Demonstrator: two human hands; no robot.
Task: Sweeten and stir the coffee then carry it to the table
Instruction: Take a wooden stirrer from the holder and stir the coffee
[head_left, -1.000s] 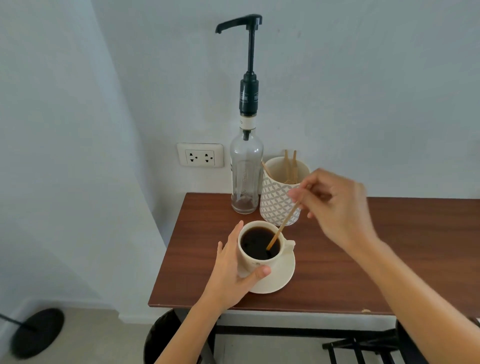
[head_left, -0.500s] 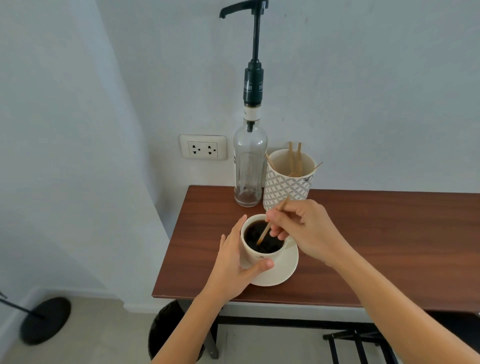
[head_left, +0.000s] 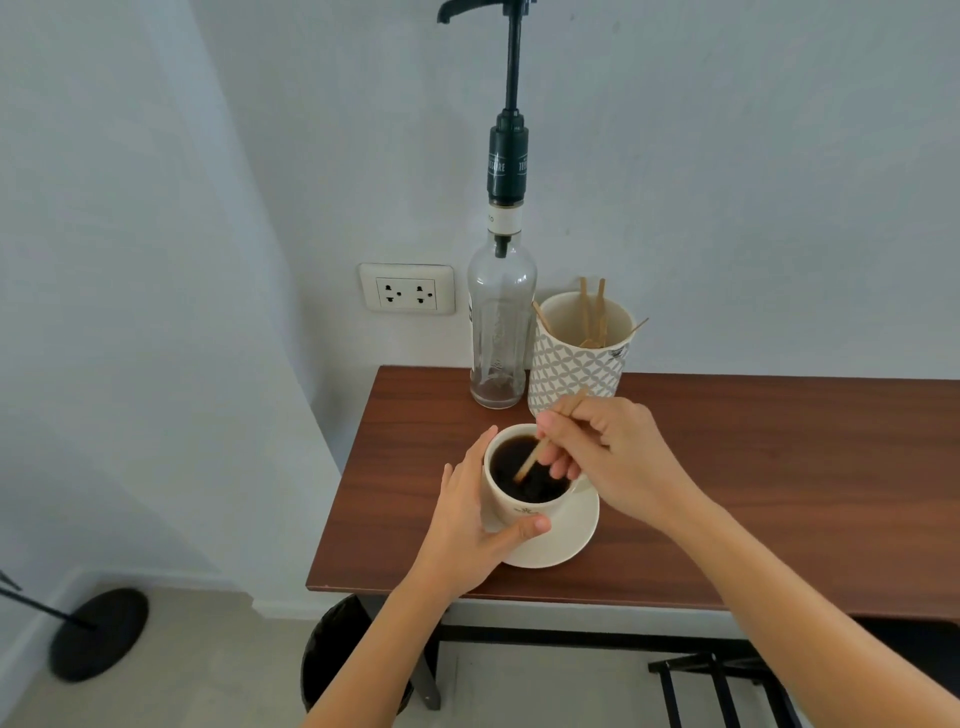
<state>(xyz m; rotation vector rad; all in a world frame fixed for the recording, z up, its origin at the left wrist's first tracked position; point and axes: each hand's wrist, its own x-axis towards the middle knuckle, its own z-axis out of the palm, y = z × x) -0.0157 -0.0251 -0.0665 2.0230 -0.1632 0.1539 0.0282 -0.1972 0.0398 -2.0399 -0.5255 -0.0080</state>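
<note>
A cream coffee cup (head_left: 522, 506) full of black coffee stands on a cream saucer (head_left: 569, 540) near the left front of the brown table (head_left: 753, 467). My left hand (head_left: 467, 525) wraps around the cup's left side, thumb across its front. Just above the cup's right rim, my right hand (head_left: 608, 457) pinches a wooden stir stick (head_left: 532, 460) whose lower end dips into the coffee. Behind the cup stands a clear glass syrup bottle (head_left: 501, 332) with a tall black pump.
A patterned white mug (head_left: 576, 358) holding several wooden sticks stands against the wall beside the bottle. A wall socket (head_left: 407, 289) sits left of it. Below the table are a black bin (head_left: 343, 654), a black rack (head_left: 727, 686) and a round black stand base (head_left: 98, 634).
My right hand came down from above the patterned mug to the cup's rim, bringing the stick deeper into the coffee. My left hand stayed on the cup.
</note>
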